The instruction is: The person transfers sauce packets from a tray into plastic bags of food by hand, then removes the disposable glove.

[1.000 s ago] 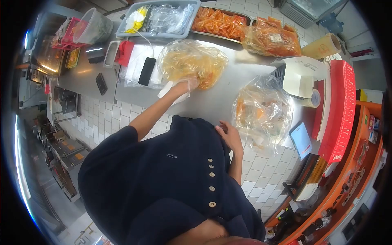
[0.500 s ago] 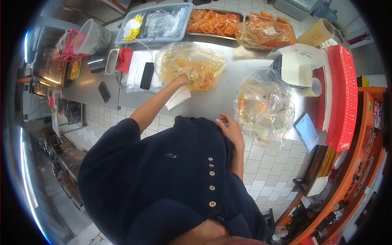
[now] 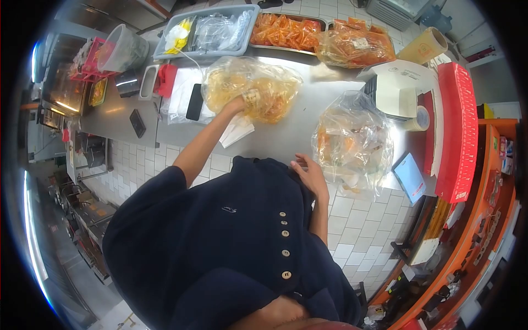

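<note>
My left hand (image 3: 235,104) reaches to a clear plastic bag (image 3: 220,74) of yellowish-orange food on the steel counter. At its fingers is a small piece of printed paper (image 3: 251,99), which it seems to grip; the fingertips are hidden behind it. Just below that wrist lie white paper sheets or sleeves (image 3: 237,133). My right hand (image 3: 309,175) hangs by the counter's near edge, fingers loosely curved and apart, with nothing in it. Beside it to the right, a second clear bag (image 3: 355,143) with pale and orange pieces overhangs the edge.
A black phone (image 3: 193,102) lies left of the food bag. Behind stand a blue-grey tub (image 3: 250,36), a metal tray (image 3: 286,49) of orange packets and a large orange bag (image 3: 355,47). To the right are stacked boxes (image 3: 396,99), a tape roll (image 3: 421,118) and a long red box (image 3: 459,132).
My left hand has drawn back slightly left, and the printed paper at its fingers has shifted with it. The whole view has also moved a little. My right hand stays where it was.
</note>
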Tool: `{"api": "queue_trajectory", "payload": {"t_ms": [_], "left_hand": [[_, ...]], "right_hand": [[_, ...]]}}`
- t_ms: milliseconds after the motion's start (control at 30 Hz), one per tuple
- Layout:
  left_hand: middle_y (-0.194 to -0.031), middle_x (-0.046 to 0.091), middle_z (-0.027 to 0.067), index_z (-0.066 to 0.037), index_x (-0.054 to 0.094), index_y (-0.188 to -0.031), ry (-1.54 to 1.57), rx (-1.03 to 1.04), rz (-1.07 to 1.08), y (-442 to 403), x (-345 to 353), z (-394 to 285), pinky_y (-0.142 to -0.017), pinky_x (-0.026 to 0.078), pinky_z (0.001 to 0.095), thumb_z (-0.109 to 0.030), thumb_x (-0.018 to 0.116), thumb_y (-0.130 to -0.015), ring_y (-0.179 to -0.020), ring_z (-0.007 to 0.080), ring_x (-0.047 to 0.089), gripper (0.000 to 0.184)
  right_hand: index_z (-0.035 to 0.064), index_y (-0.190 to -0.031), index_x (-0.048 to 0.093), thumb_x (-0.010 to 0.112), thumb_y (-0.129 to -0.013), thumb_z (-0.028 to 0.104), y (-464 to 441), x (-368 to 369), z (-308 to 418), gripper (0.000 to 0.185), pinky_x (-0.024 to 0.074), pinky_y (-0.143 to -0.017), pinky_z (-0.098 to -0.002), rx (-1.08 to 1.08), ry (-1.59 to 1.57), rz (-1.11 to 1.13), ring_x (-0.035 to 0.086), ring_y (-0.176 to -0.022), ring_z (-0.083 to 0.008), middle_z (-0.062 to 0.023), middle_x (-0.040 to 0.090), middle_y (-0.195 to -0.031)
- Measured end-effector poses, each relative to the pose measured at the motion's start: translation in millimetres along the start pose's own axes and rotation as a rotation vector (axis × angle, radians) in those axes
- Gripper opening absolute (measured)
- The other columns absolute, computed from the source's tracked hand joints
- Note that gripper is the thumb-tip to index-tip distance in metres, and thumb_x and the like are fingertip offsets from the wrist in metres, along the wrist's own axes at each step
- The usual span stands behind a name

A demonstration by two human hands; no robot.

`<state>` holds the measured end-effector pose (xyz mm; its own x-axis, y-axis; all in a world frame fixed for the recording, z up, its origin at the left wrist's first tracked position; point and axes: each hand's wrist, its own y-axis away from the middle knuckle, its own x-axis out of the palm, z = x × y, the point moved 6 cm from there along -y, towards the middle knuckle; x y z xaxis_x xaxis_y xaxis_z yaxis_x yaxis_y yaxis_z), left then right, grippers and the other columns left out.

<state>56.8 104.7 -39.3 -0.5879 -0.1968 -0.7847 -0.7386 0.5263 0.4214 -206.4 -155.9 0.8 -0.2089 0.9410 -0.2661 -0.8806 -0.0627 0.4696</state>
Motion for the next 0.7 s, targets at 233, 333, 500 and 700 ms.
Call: {"api": "queue_trajectory", "payload": {"t_ms": [233,333,500,700], "left_hand": [[-0.102,0.071,0.0229,-0.002,0.069,-0.116,0.136,-0.011,-0.098,15.3,-47.0,0.9,-0.092,0.054,0.0476,-0.030,0.055,-0.101,-0.096,0.0401,0.068,0.034],[-0.104,0.071,0.0228,-0.003,0.069,-0.117,0.129,-0.038,-0.105,27.3,-52.5,-0.2,-0.093,0.054,0.0473,-0.030,0.056,-0.102,-0.097,0.0401,0.068,0.034],[-0.106,0.071,0.0228,-0.003,0.069,-0.117,0.085,-0.124,-0.093,67.3,-59.1,-3.9,-0.094,0.054,0.0470,-0.032,0.057,-0.102,-0.098,0.0401,0.068,0.035],[-0.108,0.071,0.0227,-0.004,0.069,-0.118,-0.026,-0.294,-0.091,136.2,-76.2,-23.7,-0.095,0.054,0.0465,-0.033,0.058,-0.102,-0.100,0.0402,0.068,0.035]], "right_hand": [[-0.0005,-0.136,0.064,0.071,-0.100,0.039,-9.4,5.3,8.9,0.054,0.0546,-0.101,-0.0438,0.003,-0.049,0.032,0.070,-0.118,-0.0348,-0.0229,0.072,-0.125],[-0.0001,-0.136,0.065,0.071,-0.100,0.038,-16.8,-1.7,15.3,0.053,0.0553,-0.098,-0.0424,-0.033,-0.031,0.015,0.071,-0.117,-0.0330,-0.0219,0.073,-0.125],[0.0004,-0.135,0.065,0.073,-0.099,0.036,-24.6,-12.4,15.6,0.051,0.0555,-0.093,-0.0411,-0.062,-0.070,-0.069,0.071,-0.114,-0.0308,-0.0206,0.073,-0.124],[0.0001,-0.136,0.065,0.073,-0.099,0.035,-26.6,-10.8,11.4,0.051,0.0560,-0.094,-0.0411,-0.063,-0.057,-0.063,0.072,-0.114,-0.0310,-0.0207,0.073,-0.124]]}}
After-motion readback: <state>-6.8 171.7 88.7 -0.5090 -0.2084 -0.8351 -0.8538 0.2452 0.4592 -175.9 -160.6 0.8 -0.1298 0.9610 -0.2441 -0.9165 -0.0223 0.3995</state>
